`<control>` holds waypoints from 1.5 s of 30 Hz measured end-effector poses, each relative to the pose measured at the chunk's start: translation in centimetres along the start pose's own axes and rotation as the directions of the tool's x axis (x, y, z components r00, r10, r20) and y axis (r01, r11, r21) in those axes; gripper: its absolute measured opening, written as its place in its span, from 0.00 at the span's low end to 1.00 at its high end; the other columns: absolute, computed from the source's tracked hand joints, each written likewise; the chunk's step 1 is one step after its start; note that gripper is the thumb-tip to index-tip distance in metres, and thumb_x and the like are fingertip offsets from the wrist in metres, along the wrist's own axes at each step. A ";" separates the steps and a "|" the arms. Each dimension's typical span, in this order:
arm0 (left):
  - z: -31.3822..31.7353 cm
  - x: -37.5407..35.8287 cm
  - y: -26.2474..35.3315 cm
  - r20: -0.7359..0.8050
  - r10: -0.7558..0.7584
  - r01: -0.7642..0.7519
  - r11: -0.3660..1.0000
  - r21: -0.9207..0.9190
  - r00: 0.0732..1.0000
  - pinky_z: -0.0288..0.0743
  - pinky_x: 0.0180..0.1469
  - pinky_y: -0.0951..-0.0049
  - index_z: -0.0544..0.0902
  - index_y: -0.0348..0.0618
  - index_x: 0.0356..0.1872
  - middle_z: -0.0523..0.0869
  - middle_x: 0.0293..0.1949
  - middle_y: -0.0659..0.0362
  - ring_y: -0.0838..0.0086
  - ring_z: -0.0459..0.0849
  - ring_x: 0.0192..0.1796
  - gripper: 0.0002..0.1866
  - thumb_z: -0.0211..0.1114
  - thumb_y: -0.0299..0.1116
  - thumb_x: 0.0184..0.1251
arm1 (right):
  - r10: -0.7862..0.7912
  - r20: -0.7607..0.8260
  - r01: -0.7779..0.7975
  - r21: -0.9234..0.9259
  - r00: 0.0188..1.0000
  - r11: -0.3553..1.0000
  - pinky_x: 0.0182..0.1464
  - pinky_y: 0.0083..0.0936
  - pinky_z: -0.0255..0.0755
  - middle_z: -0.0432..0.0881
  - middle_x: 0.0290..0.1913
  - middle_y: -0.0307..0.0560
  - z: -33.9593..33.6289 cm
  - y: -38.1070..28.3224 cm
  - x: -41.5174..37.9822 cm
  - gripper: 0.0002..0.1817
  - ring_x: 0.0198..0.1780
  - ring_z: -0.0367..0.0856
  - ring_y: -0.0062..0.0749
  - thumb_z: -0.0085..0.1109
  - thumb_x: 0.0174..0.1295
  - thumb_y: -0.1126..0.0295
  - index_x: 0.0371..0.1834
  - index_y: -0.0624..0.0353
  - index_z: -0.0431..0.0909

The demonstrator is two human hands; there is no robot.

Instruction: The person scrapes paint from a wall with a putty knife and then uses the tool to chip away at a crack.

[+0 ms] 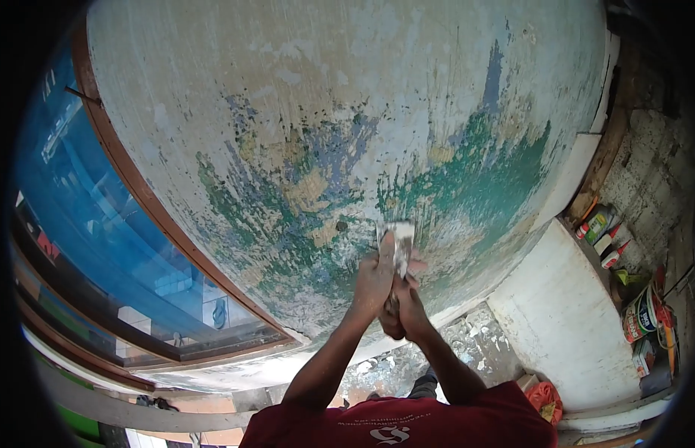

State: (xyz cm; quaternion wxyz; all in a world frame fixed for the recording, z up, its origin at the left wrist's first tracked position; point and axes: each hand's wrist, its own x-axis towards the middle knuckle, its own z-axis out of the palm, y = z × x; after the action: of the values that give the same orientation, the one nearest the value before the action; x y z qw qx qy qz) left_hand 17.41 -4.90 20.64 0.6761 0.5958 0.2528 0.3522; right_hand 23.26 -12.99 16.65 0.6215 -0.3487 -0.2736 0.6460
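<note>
Scraper (403,236), one: was at the patchy wall (347,75); left hand (373,282) and right hand (409,308) grips both clamped on it.

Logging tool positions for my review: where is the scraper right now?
In the head view, the scraper is just right of centre, in front of the patchy wall, held by the left hand and, lower down, the right hand.

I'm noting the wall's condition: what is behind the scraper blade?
Around the scraper blade, the wall shows patchy green and whitish paint. The surface directly behind the blade and the left hand is hidden.
</note>
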 end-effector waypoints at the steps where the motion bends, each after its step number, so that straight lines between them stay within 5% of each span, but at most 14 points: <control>1: 0.0 -0.6 -0.7 0.004 -0.013 0.014 0.998 -0.063 1.000 0.75 0.24 0.78 0.75 0.29 0.43 0.84 0.28 0.49 0.74 0.79 0.20 0.29 0.39 0.51 0.70 | 0.004 -0.113 -0.009 -0.039 0.994 0.999 0.05 0.20 0.40 0.55 0.05 0.35 -0.1 1.1 -0.1 0.29 0.03 0.49 0.20 0.33 0.64 0.41 0.17 0.54 0.64; 9: 0.7 -0.5 -0.3 -0.005 -0.047 0.045 0.977 -0.210 0.999 0.75 0.20 0.77 0.76 0.30 0.40 0.83 0.28 0.47 0.73 0.78 0.17 0.30 0.43 0.53 0.68 | 0.052 -0.136 -0.058 -0.041 0.989 0.997 0.06 0.19 0.40 0.55 0.06 0.34 0.5 -0.9 -1.2 0.25 0.03 0.48 0.18 0.35 0.65 0.44 0.21 0.52 0.65; 15: 0.9 0.1 0.0 -0.037 -0.003 0.001 0.997 -0.074 0.999 0.74 0.19 0.79 0.76 0.28 0.43 0.84 0.28 0.49 0.74 0.78 0.17 0.32 0.44 0.56 0.67 | -0.014 -0.124 0.006 -0.062 0.992 0.998 0.06 0.18 0.41 0.55 0.06 0.34 0.1 -0.3 -0.5 0.27 0.04 0.48 0.19 0.34 0.65 0.43 0.19 0.53 0.66; 32: 1.6 -0.6 0.7 -0.091 -0.034 0.020 0.989 -0.148 0.995 0.72 0.19 0.77 0.78 0.30 0.35 0.83 0.26 0.50 0.76 0.76 0.15 0.32 0.43 0.56 0.67 | -0.095 -0.209 0.073 -0.114 0.973 0.991 0.06 0.18 0.43 0.57 0.08 0.34 0.9 -0.3 -1.0 0.23 0.04 0.51 0.17 0.36 0.66 0.46 0.23 0.52 0.65; 38: 1.9 -0.9 0.6 -0.112 -0.031 0.006 0.977 -0.213 0.993 0.71 0.18 0.79 0.77 0.30 0.34 0.83 0.25 0.50 0.75 0.76 0.15 0.31 0.43 0.54 0.68 | -0.065 -0.089 0.056 -0.101 0.994 0.993 0.07 0.17 0.45 0.58 0.08 0.33 -0.9 0.3 -0.6 0.18 0.05 0.51 0.17 0.34 0.68 0.50 0.30 0.51 0.65; 45: 1.9 0.1 3.4 -0.129 0.062 -0.082 0.984 -0.161 0.990 0.71 0.17 0.79 0.77 0.28 0.38 0.83 0.27 0.49 0.75 0.76 0.15 0.31 0.43 0.55 0.68 | -0.118 -0.062 0.102 -0.220 0.991 0.970 0.07 0.17 0.46 0.57 0.08 0.34 1.0 -2.8 0.3 0.22 0.06 0.53 0.17 0.33 0.68 0.48 0.26 0.53 0.64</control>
State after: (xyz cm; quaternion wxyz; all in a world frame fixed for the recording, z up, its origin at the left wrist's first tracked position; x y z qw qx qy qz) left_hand 18.29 -5.87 24.31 0.6931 0.5234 0.2422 0.4325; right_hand 24.17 -12.38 19.42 0.6245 -0.4223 -0.3378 0.5635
